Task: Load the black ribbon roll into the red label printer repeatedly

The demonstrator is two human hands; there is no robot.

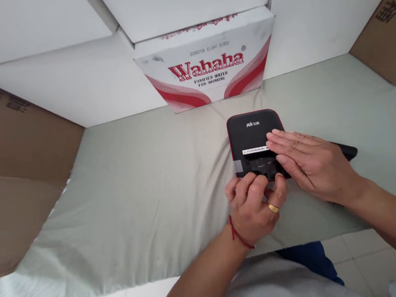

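A flat black device (255,135) with a thin red edge and rounded corners lies on the cloth. It bears a white logo, a narrow white warning label (254,150) and a dark recess near its front. My left hand (256,202), with a gold ring and a red string bracelet, curls its fingers over the recess and front edge. What the fingertips grip inside the recess is partly hidden. Flat across the device's right side lies my right hand (314,163), fingers stretched out together. A black rounded end (347,151) sticks out beyond it; whether it joins the device I cannot tell.
Behind the device stands a white and red Wahaha water carton (209,72), against stacked white boxes (43,87). Brown cardboard boxes flank the table at left (15,195) and right (389,30). A pale green cloth (133,193) covers the table, wrinkled near the middle.
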